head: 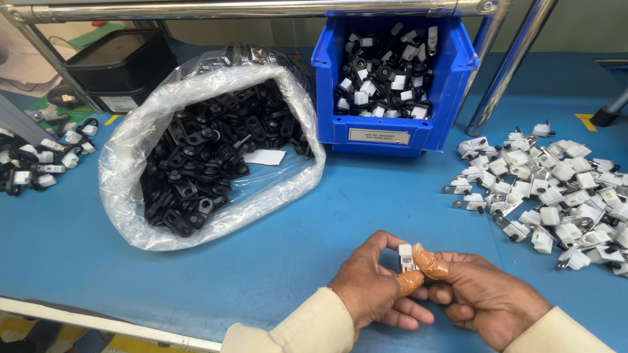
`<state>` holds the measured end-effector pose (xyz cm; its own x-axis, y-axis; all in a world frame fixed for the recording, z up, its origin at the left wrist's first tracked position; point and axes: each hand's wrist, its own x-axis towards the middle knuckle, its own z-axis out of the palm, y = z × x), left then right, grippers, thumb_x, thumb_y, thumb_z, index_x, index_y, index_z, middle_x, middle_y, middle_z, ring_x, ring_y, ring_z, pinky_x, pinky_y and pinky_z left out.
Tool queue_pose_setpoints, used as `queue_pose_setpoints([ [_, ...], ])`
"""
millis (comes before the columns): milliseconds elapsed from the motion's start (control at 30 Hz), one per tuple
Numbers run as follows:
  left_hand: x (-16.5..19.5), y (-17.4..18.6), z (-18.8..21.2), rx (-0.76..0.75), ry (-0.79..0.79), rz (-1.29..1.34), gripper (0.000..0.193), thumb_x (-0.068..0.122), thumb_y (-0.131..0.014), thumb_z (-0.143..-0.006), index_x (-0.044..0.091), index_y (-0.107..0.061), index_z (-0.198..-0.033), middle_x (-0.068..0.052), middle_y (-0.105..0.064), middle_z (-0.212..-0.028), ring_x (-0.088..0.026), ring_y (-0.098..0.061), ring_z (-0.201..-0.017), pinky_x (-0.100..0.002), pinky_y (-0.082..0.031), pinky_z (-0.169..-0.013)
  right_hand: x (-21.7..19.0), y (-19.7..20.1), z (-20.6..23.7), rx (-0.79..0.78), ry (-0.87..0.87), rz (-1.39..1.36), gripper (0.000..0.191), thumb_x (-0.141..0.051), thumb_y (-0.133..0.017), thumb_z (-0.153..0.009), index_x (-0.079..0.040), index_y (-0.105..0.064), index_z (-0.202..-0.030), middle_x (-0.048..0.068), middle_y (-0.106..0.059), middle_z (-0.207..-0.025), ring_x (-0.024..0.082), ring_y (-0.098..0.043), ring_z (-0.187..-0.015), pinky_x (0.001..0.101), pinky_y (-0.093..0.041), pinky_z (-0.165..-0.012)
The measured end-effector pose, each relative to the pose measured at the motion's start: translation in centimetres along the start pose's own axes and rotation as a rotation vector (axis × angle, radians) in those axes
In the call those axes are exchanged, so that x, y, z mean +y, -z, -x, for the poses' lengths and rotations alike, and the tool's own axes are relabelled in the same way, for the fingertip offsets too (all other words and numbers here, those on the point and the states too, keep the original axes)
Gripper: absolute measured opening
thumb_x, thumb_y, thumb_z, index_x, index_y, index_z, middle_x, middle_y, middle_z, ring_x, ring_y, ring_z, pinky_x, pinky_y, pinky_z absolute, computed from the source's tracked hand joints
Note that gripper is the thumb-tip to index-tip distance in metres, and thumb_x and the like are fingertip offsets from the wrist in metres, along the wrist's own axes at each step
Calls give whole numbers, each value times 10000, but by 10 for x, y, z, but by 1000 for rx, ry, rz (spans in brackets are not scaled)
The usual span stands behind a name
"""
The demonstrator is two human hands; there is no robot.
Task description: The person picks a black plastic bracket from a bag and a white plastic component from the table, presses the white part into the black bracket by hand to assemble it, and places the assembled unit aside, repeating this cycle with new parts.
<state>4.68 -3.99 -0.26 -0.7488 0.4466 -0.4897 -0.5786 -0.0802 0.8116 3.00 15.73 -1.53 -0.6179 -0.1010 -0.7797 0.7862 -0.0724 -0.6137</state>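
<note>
Head view, looking down on a blue worktop (314, 216). Near edge, centre-right: left hand (373, 287) and right hand (481, 294) brought together, fingertips meeting around a small white clip part (405, 256) with a metal piece below it. Left hand closed on the part, thumb and forefinger pinching it from the left; tan tape on the thumb tip. Right hand also gripping it, a taped finger pressed on its right side. Part held just above the worktop, upright as far as can be told; detail too small to be sure. Cream sleeves at both wrists.

Far left of the hands: clear plastic bag (131, 157) lying open on its side, full of black plastic pieces (203, 150), with a white slip of paper (265, 157) inside near the mouth. Just right of the bag, far centre: blue bin (392, 124) holding mixed black and white assembled parts. Right side: loose heap of white clip parts (549, 189) with metal tabs, spread toward the right edge, near the right hand but apart from it. Far left edge: small cluster of black and white parts (39, 163). Behind the bag: black tray (118, 65). Metal frame tubes (510, 59) across the far side.
</note>
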Motion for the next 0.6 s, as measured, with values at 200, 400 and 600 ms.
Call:
queue_pose_setpoints([
  [200, 5, 1, -3, 95, 14, 12, 466, 93, -679, -970, 96, -420, -1358, -162, -698, -905, -245, -740, -626, -323, -609, -474, 12, -19, -3, 147, 194, -21, 240, -236, -660, -966, -2, -660, -912, 23, -508, -604, 102, -351, -464, 277, -190, -388],
  [400, 9, -5, -6, 246, 27, -14, 443, 86, -660, -959, 172, -483, -1356, -152, -707, -868, -255, -735, -585, -348, -611, -457, 24, -41, -19, 336, 380, -105, 239, -223, -631, -994, 0, -694, -935, 39, -494, -593, 121, -336, -467, 297, -221, -408],
  [600, 3, 2, -10, 236, -10, 24, 448, 91, -623, -977, 187, -490, -1394, -168, -709, -913, -273, -751, -626, -366, -642, -501, 49, -24, -16, 470, 1478, 805, 195, -256, -594, -1048, -144, -706, -1161, -41, -673, -788, 21, -630, -653, 162, -473, -540],
])
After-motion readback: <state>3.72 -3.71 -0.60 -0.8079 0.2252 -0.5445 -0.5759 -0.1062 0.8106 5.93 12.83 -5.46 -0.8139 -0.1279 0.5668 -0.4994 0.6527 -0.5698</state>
